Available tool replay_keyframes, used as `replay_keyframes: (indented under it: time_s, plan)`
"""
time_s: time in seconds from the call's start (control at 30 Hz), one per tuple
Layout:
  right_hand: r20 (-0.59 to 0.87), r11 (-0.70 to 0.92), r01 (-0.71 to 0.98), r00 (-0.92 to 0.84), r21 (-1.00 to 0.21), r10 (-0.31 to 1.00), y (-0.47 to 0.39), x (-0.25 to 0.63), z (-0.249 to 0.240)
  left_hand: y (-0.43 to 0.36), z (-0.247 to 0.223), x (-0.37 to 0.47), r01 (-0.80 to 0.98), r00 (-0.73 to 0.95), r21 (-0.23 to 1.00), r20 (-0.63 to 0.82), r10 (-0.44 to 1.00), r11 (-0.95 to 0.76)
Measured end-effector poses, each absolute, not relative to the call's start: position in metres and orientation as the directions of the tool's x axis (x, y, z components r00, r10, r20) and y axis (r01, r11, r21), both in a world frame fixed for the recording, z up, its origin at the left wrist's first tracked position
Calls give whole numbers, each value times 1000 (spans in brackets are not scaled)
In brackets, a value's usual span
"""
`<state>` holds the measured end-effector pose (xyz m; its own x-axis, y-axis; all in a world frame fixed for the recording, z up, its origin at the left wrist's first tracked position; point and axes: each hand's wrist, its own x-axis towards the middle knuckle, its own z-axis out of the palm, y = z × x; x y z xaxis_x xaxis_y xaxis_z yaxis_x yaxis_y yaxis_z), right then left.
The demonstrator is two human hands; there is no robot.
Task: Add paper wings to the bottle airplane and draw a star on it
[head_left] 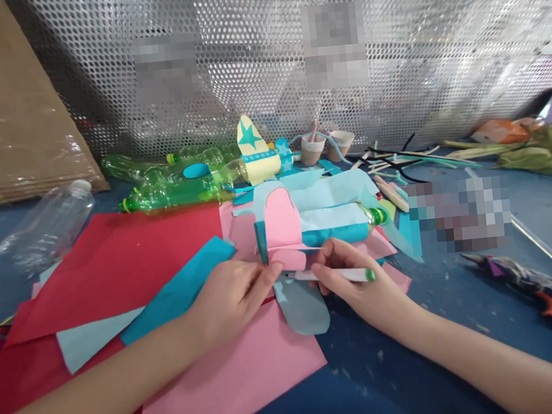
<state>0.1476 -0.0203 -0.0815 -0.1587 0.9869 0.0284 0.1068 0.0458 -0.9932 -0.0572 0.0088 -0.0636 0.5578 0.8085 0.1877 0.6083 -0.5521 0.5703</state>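
Note:
Between my hands lies a plastic bottle wrapped in blue paper [335,235], its green cap pointing right. Light blue paper wings [302,305] stick out from it on the near and far sides. A rounded pink paper cutout [281,216] stands at its left end, with a folded flap toward me. My left hand [238,295] is closed, thumb and fingers pinching at the lower edge of the pink cutout; the exact grip is partly hidden. My right hand [356,284] grips a white marker [348,274] with a green end, its tip pointing left just below the pink flap.
Red sheets [163,250] and pink sheets [234,380] spread at left. Behind are green bottles [171,191], a yellow paper-covered bottle [265,166] and paper cups [312,148]. A clear bottle [48,222] lies far left; a glue gun [532,283] lies right. A perforated metal panel [251,53] stands behind.

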Motion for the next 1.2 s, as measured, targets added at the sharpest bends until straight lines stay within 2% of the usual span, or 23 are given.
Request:
replay_keyframes:
  time_s: [0.3, 0.7, 0.83, 1.03, 1.2]
  plan:
    - [64, 81, 123, -142, -989, 988, -20, 144, -83, 10, -63, -57, 562, 572, 552, 279, 771, -616]
    - [96, 118, 128, -165, -985, 982, -21, 141, -86, 9, -61, -57, 585, 556, 543, 272, 785, -602]
    - [96, 117, 122, -163, -986, 982, -20, 141, -85, 9, -61, -57, 582, 550, 570, 250, 797, -580]
    - [51, 70, 126, -153, -990, 987, -20, 143, -81, 10, -62, -58, 541, 503, 681, 209, 839, -494]
    - [41, 70, 196, -145, -978, 989, -23, 141, -80, 11, -66, -59, 546, 502, 676, 209, 839, -495]
